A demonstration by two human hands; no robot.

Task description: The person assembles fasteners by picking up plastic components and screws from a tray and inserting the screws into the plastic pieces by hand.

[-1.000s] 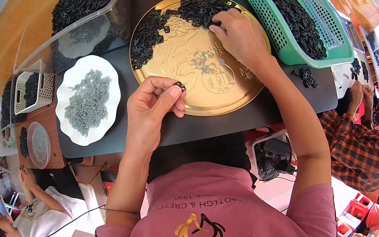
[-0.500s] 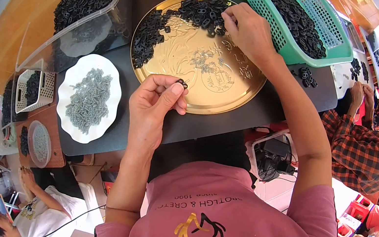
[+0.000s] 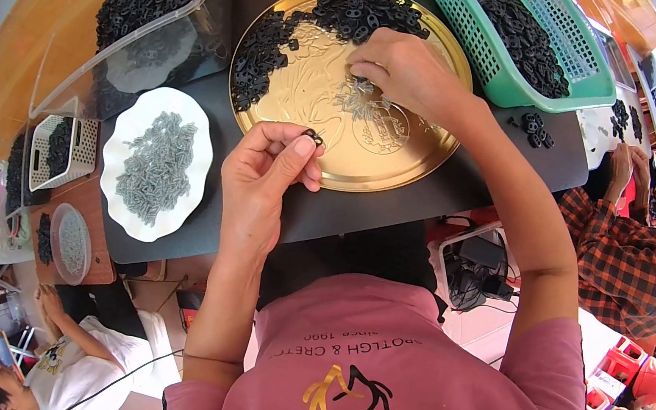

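Note:
Between thumb and fingers, my left hand [image 3: 261, 169] pinches a small black two-hole piece [image 3: 315, 137] at the near edge of a round gold tray [image 3: 310, 99]. Over the tray's middle, my right hand [image 3: 409, 72] has its fingers drawn together beside a loose heap of small silvery pins [image 3: 361, 105]. A dark bit shows under its fingertips, too hidden to name. Black two-hole pieces [image 3: 358, 14] lie piled along the tray's far and left sides. More of the thin silvery-grey parts fill a white scalloped plate [image 3: 192, 183] to the left.
A green basket [image 3: 525, 99] of black pieces stands far right, with several loose black pieces [image 3: 535, 133] near it. At far left are a clear bin [image 3: 111, 59] of black pieces and a white basket [image 3: 83, 153]. Other people sit on both sides.
My right hand has come from the black pile at the tray's far side toward me and left, to the silvery pins. My left hand still pinches the black piece.

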